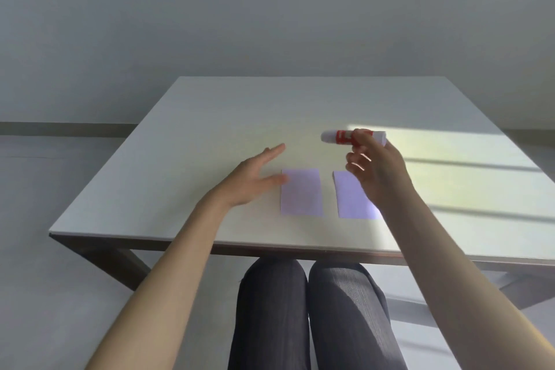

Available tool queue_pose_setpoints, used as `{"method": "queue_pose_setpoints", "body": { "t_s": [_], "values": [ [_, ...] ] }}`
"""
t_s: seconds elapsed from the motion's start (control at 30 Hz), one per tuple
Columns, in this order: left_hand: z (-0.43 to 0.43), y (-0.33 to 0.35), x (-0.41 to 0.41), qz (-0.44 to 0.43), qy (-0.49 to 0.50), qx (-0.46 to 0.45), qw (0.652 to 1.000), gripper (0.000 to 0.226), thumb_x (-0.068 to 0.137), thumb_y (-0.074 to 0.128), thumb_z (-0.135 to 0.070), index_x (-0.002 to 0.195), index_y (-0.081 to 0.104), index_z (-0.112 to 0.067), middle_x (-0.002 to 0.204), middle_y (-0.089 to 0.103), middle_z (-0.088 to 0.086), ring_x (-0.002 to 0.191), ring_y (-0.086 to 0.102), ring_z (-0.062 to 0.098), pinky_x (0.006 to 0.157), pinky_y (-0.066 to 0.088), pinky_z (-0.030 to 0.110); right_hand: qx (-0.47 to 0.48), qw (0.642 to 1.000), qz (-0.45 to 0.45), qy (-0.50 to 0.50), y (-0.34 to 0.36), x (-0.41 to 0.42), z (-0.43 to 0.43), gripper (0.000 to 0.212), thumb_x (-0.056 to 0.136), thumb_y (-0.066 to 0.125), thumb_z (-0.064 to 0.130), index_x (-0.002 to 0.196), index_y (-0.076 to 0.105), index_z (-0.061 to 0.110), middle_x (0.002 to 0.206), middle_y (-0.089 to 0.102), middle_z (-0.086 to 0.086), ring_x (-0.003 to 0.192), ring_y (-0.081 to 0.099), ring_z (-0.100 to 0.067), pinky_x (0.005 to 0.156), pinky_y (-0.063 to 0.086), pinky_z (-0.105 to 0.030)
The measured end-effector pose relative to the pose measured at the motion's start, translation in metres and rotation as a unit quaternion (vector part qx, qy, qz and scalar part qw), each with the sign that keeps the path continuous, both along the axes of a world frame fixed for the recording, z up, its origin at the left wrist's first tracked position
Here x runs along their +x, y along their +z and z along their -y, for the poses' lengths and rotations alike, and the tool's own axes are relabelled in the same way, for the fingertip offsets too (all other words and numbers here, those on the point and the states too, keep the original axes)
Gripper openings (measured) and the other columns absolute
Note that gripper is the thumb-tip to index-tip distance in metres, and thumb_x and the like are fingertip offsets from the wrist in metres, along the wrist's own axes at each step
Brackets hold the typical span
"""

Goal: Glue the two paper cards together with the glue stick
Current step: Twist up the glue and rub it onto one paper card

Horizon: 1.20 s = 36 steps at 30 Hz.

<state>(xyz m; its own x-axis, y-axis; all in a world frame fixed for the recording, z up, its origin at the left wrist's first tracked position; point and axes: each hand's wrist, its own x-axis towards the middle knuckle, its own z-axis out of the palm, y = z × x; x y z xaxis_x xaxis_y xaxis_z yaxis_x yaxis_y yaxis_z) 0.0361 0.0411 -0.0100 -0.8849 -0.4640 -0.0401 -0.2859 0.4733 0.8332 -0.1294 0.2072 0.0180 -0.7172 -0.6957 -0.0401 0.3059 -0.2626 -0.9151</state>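
Two knees in dark grey ribbed trousers (303, 309) fill the bottom of the view, tucked just under the near edge of a pale, square table (180, 219) with a dark frame and legs. Both bare forearms reach forward over that edge. Near the front middle of the tabletop lie two lilac paper cards, side by side with a narrow strip of table between them, both flat and upright as seen from the seat. The left card (301, 193) is fully in view; the thumb tip of the left hand (255, 179) lies over or just touches its upper left edge, though contact cannot be told for sure. That hand is spread open and flat, palm turned inward, fingers pointing away toward the far right, holding nothing. The right card (353, 201) is partly covered along its right side by the right hand (377, 171), which is raised above it. Its thumb and forefinger are pinched around a red and white glue stick (342, 137), held roughly level with its white rounded end pointing left; the other fingers curl loosely below. Bands of sunlight and shadow cross the table's right side. Beyond the far edge stand a grey floor and a plain pale wall.
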Motion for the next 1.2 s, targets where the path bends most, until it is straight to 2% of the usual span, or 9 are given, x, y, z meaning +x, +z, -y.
{"method": "queue_pose_setpoints", "body": {
  "t_s": [0.1, 0.3, 0.53, 0.6, 0.67, 0.83, 0.93, 1.07, 1.2],
  "values": [
    [0.007, -0.014, 0.000, 0.119, -0.051, -0.103, 0.986, 0.075, 0.086, 0.062, -0.037, 0.148, 0.019, -0.035, 0.159, 0.013, 0.001, 0.147, -0.004, 0.012, 0.120, -0.004, 0.039, 0.058, 0.995, -0.080, -0.033, -0.011, 0.001, 0.007, 0.014, 0.089, 0.056, 0.010, 0.076, 0.055, 0.014, 0.062, 0.065, -0.002, 0.048, 0.055, -0.011, 0.051, 0.053, -0.022],
    [0.002, -0.027, -0.005, 0.101, -0.047, -0.056, 0.992, 0.097, 0.084, 0.064, -0.036, 0.150, -0.008, -0.028, 0.153, 0.025, -0.022, 0.147, -0.004, 0.013, 0.117, -0.013, 0.037, 0.163, 0.951, -0.264, 0.001, -0.036, 0.021, 0.033, 0.009, 0.080, 0.066, 0.011, 0.089, 0.064, 0.010, 0.073, 0.073, -0.004, 0.071, 0.072, -0.028, 0.075, 0.059, -0.040],
    [0.008, -0.035, -0.006, 0.125, -0.020, -0.039, 0.991, 0.110, 0.076, 0.068, -0.049, 0.146, -0.015, -0.035, 0.151, 0.019, -0.032, 0.145, -0.019, 0.025, 0.117, -0.008, 0.048, 0.183, 0.889, -0.419, -0.003, -0.043, 0.028, 0.037, 0.008, 0.078, 0.071, 0.017, 0.086, 0.069, 0.016, 0.076, 0.071, 0.007, 0.064, 0.063, -0.006, 0.060, 0.041, 0.000],
    [0.010, -0.037, -0.006, 0.131, -0.018, -0.036, 0.991, 0.104, 0.072, 0.070, -0.054, 0.146, -0.001, -0.044, 0.154, 0.012, -0.030, 0.145, -0.019, 0.023, 0.117, -0.003, 0.049, 0.173, 0.890, -0.419, 0.046, -0.048, 0.033, 0.026, 0.007, 0.076, 0.072, 0.019, 0.080, 0.068, 0.023, 0.073, 0.073, 0.011, 0.065, 0.065, -0.002, 0.062, 0.045, -0.003],
    [0.010, -0.036, -0.005, 0.136, -0.013, -0.031, 0.990, 0.096, 0.068, 0.070, -0.058, 0.143, 0.011, -0.052, 0.153, 0.005, -0.031, 0.145, -0.020, 0.021, 0.115, 0.001, 0.049, 0.168, 0.895, -0.398, 0.107, -0.048, 0.036, 0.016, 0.007, 0.074, 0.071, 0.023, 0.080, 0.067, 0.027, 0.075, 0.076, 0.007, 0.070, 0.071, -0.010, 0.070, 0.055, -0.019],
    [0.011, -0.037, -0.003, 0.124, -0.025, -0.043, 0.991, 0.103, 0.077, 0.067, -0.049, 0.148, -0.007, -0.038, 0.146, 0.017, -0.041, 0.145, -0.016, 0.023, 0.116, -0.003, 0.048, 0.159, 0.936, -0.307, 0.070, -0.036, 0.008, 0.026, 0.012, 0.081, 0.069, 0.007, 0.093, 0.067, 0.004, 0.085, 0.075, -0.021, 0.080, 0.071, -0.038, 0.084, 0.057, -0.050],
    [0.012, -0.037, -0.004, 0.128, -0.024, -0.047, 0.990, 0.099, 0.077, 0.067, -0.049, 0.149, 0.001, -0.037, 0.150, 0.018, -0.035, 0.146, -0.016, 0.024, 0.117, -0.003, 0.049, 0.161, 0.933, -0.316, 0.064, -0.038, 0.006, 0.024, 0.014, 0.080, 0.069, 0.008, 0.093, 0.068, 0.002, 0.083, 0.076, -0.018, 0.077, 0.072, -0.035, 0.081, 0.059, -0.046],
    [0.011, -0.037, -0.004, 0.131, -0.018, -0.044, 0.990, 0.090, 0.068, 0.070, -0.058, 0.142, 0.020, -0.050, 0.155, 0.006, -0.030, 0.146, -0.016, 0.021, 0.116, 0.001, 0.052, 0.152, 0.908, -0.356, 0.162, -0.043, 0.018, 0.010, 0.008, 0.079, 0.069, 0.007, 0.087, 0.070, 0.007, 0.072, 0.077, 0.003, 0.067, 0.073, -0.019, 0.068, 0.059, -0.024],
    [0.011, -0.036, -0.003, 0.114, -0.022, -0.049, 0.992, 0.092, 0.076, 0.068, -0.049, 0.148, 0.011, -0.038, 0.144, 0.021, -0.038, 0.145, -0.014, 0.022, 0.115, -0.004, 0.043, 0.142, 0.929, -0.325, 0.106, -0.036, 0.004, 0.018, 0.011, 0.082, 0.066, 0.002, 0.093, 0.067, 0.001, 0.086, 0.075, -0.021, 0.074, 0.071, -0.033, 0.078, 0.060, -0.039]
  ]
}}
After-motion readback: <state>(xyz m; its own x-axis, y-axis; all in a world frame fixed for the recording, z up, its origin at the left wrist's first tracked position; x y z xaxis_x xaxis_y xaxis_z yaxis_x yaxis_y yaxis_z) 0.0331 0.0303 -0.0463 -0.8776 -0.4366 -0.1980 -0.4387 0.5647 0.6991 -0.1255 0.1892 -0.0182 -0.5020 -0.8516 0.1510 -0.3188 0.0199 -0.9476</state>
